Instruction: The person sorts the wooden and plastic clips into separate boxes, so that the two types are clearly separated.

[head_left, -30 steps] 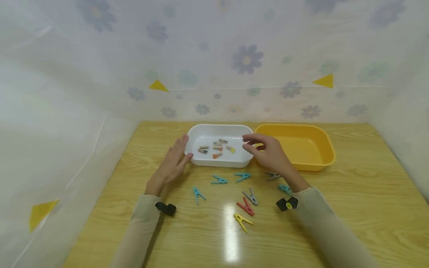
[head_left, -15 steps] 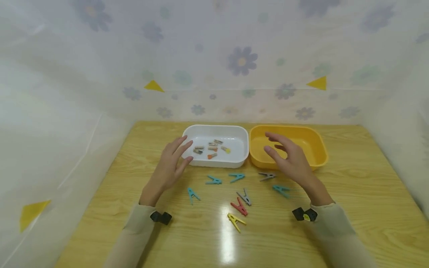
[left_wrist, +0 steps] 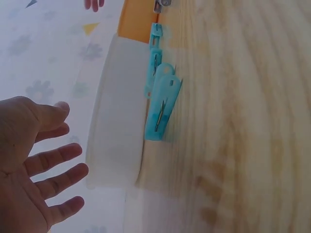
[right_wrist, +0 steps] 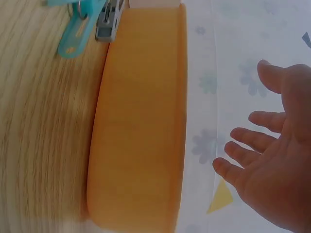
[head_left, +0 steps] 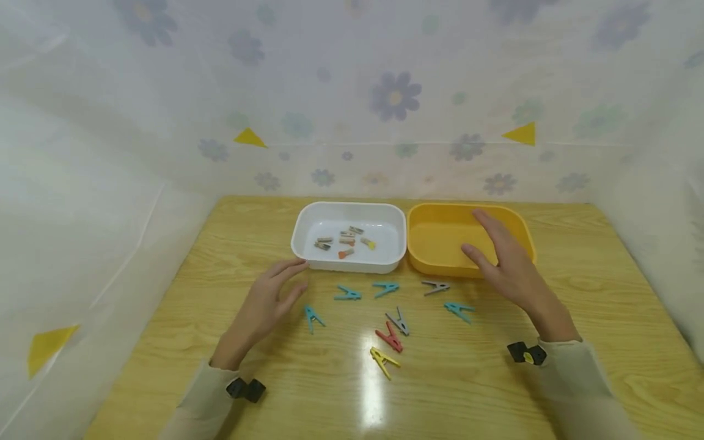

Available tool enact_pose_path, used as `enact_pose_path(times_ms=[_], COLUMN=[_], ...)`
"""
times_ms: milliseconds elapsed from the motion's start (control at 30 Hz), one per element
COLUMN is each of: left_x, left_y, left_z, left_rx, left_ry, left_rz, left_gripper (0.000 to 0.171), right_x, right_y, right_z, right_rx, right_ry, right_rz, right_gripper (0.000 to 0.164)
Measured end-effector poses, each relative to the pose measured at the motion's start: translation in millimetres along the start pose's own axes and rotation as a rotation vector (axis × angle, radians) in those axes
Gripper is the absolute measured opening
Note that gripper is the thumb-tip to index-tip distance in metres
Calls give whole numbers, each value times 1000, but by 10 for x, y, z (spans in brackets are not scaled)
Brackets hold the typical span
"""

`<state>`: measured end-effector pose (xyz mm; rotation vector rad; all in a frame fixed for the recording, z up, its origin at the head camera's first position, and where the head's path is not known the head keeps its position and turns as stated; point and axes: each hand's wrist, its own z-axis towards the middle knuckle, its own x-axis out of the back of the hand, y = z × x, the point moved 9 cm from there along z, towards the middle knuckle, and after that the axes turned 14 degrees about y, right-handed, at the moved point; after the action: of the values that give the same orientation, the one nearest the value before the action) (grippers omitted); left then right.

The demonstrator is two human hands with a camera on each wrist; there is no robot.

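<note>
Left hand (head_left: 265,305) was at the near left corner of the white plastic tray (head_left: 352,267), fingers loosely extended, thumb held apart, grip wide and empty; fingertips right by the rim, contact couldn't be told. Right hand (head_left: 511,269) was well right of the white tray, over the near right part of the yellow plastic tray (head_left: 440,244), fingers out, thumb spread far from them, also empty; contact with that rim unclear. Yellow tray sat just beside the white tray's right end. Small wooden clothespins (head_left: 348,242), some with orange or yellow ends, lay inside the white tray. Turquoise clothespins (head_left: 392,285): two in front of its near wall, one out from its near left corner, one farther off to its right. Gray clothespins (head_left: 403,326): one past its near right corner, one in front of that corner. Red clothespin (head_left: 392,340) and yellow clothespin (head_left: 379,354) lay farther out from that same corner, toward the person. Flowered sheet (head_left: 330,116) hung behind the white tray.
</note>
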<state>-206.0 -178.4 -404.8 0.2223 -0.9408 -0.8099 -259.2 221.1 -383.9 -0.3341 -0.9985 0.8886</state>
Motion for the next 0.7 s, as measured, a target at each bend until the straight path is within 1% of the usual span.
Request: enact_pose_path(times_ms=[100, 200, 400, 533, 700], left_x=[-35, -92, -261, -393, -510], left_y=[-12, -11, 56, 77, 89], left_z=[-58, -101, -98, -106, -125], left_rx=[17, 25, 42, 74, 117], left_ry=[-6, 3, 27, 10, -20], left_rz=[-28, -56, -148, -203, -199], left_gripper=[39, 38, 36, 37, 38], right_x=[28, 32, 98, 135, 157], right_y=[86, 164, 294, 412, 617], right_z=[-6, -14, -66, -99, -138], right_rx=[-4, 1, 20, 8, -35], right_ry=[-15, -29, -44, -67, -125], right_rz=[-49, -99, -197, -285, -362], right_gripper=[78, 81, 83, 80, 78])
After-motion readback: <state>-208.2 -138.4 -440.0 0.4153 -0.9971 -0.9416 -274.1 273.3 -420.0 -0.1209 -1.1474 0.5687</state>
